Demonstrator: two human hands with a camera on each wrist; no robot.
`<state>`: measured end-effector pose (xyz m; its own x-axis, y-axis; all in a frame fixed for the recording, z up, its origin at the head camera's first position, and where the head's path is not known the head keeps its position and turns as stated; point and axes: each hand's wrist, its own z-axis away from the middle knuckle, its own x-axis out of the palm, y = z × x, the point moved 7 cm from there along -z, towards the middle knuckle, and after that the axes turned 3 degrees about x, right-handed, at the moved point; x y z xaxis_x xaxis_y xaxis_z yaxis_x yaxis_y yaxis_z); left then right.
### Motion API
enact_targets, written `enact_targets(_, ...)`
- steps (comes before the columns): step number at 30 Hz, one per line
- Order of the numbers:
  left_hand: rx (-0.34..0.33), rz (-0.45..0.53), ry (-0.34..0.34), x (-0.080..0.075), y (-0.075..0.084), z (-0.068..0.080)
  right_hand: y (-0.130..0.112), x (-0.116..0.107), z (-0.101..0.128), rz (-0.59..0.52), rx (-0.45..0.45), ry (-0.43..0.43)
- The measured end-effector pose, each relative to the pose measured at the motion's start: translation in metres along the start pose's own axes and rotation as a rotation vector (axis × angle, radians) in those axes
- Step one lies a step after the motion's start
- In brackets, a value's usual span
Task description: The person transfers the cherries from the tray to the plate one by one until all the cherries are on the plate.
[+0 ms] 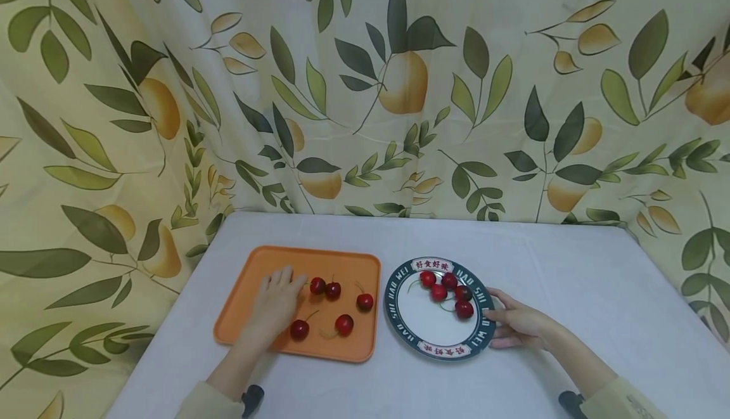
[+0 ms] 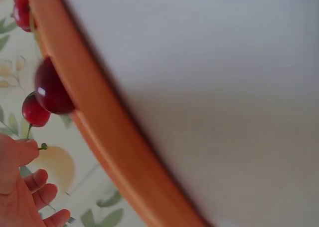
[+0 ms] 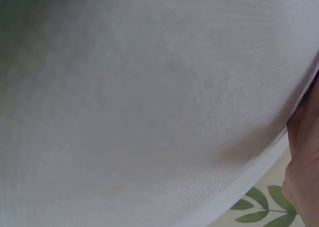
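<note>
My left hand (image 1: 274, 308) reaches over the left part of an orange tray (image 1: 245, 286). At the thumb side, the fingertips pinch the stem of a red cherry (image 2: 36, 110); the stem's green end pokes out past them in the left wrist view. A darker cherry (image 1: 332, 290) sits right beside it, and further cherries (image 1: 344, 325) lie on the tray. To the right, my right hand (image 1: 521, 322) grips the right rim of a round plate (image 1: 422, 324) with a dark lettered border, thumb on top. Several cherries (image 1: 438, 293) are grouped on the plate's upper right half.
A white cloth (image 1: 319, 387) covers the table. Plate and tray stand side by side with a narrow gap between them. A curtain (image 1: 365, 89) printed with leaves and fruit hangs behind the table and along its left side.
</note>
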<state>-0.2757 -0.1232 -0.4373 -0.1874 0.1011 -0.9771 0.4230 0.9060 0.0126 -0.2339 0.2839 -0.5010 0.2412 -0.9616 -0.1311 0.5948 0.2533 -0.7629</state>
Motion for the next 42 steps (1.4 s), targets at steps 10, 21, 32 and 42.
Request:
enact_targets(10,0.068,0.028,0.047,-0.015,0.05,-0.03,-0.001,0.0,0.0,0.007,0.0,-0.003)
enact_targets(21,0.053,0.067,-0.046,-0.012,0.096,-0.061,-0.001,0.0,0.001,0.002,-0.007,-0.012)
enact_targets(32,0.048,0.013,-0.059,-0.001,0.133,-0.082,0.0,0.0,0.001,-0.007,0.003,0.002)
enact_targets(42,0.049,0.013,-0.106,0.016,0.153,-0.086,0.001,0.0,0.001,-0.008,0.001,-0.007)
